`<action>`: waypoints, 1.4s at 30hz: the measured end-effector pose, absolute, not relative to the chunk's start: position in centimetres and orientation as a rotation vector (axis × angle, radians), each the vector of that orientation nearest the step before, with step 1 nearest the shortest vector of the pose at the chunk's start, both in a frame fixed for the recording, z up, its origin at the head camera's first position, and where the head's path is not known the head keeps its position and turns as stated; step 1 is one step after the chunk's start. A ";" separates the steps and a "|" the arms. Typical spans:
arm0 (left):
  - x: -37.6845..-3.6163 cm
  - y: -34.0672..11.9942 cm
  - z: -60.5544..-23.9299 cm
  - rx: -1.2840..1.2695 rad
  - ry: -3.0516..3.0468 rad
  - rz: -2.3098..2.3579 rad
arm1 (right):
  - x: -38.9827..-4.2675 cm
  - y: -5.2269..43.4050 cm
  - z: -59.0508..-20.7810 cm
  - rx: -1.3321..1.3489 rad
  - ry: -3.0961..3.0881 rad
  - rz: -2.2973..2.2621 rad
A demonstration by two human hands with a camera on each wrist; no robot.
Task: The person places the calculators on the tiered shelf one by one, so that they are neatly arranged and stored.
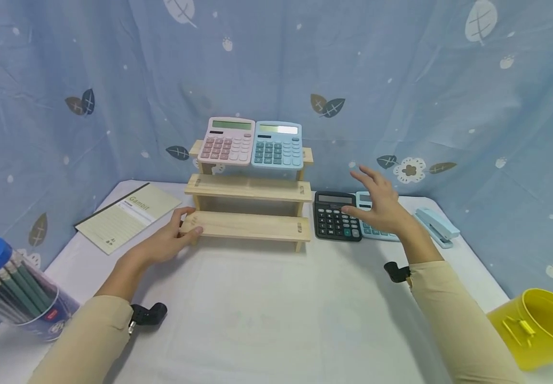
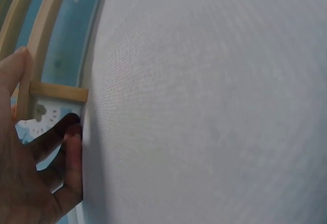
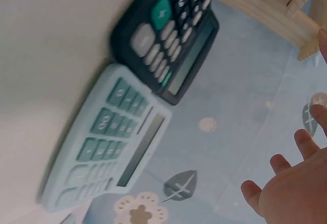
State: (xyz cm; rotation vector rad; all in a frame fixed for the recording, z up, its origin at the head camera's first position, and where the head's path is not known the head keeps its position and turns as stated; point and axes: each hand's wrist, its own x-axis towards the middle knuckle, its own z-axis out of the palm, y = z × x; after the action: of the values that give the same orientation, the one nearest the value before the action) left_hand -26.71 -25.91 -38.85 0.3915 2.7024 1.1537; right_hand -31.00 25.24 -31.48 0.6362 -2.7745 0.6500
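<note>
A three-tier wooden shelf rack (image 1: 245,224) stands at the back of the table. My left hand (image 1: 170,238) grips the left end of its lowest board; in the left wrist view the thumb (image 2: 14,68) lies against the board. On the top tier, a pink calculator (image 1: 227,141) and a blue calculator (image 1: 278,145) lean side by side. My right hand (image 1: 379,201) hovers with fingers spread and nothing in it. Below it, right of the rack, lie a black calculator (image 1: 335,221) and a light blue calculator (image 3: 87,152), the latter partly covered by the hand in the head view.
A notebook (image 1: 129,216) lies left of the rack. The blue-lidded tub of pencils (image 1: 17,293) stands at the near left. At the right are a light blue stapler (image 1: 437,226) and a yellow bucket (image 1: 512,330). Blue patterned curtain (image 1: 276,64) hangs behind the table.
</note>
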 end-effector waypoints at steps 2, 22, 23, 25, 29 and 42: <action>-26.8 -25.9 -38.9 0.398 2.699 1.160 | -31.0 25.5 -31.7 0.608 -2.779 0.653; -26.7 -26.6 -39.1 0.373 2.694 1.143 | -33.2 28.0 -35.6 0.389 -2.947 0.848; -26.7 -26.7 -39.1 0.369 2.700 1.138 | -33.3 28.1 -35.7 0.386 -2.955 0.844; -26.7 -26.8 -39.0 0.371 2.707 1.135 | -33.5 28.2 -35.8 0.381 -2.974 0.840; -26.8 -26.7 -39.0 0.402 2.716 1.142 | -33.9 28.6 -36.1 0.339 -3.040 0.791; -26.8 -26.2 -38.9 0.408 2.716 1.149 | -34.9 29.5 -36.9 0.223 -3.146 0.662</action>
State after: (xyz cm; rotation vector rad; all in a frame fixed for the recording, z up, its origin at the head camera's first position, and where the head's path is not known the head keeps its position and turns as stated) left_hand -26.82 -26.17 -38.90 0.4078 2.7157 1.1488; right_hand -34.86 29.55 -36.91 0.2233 -3.1460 0.6617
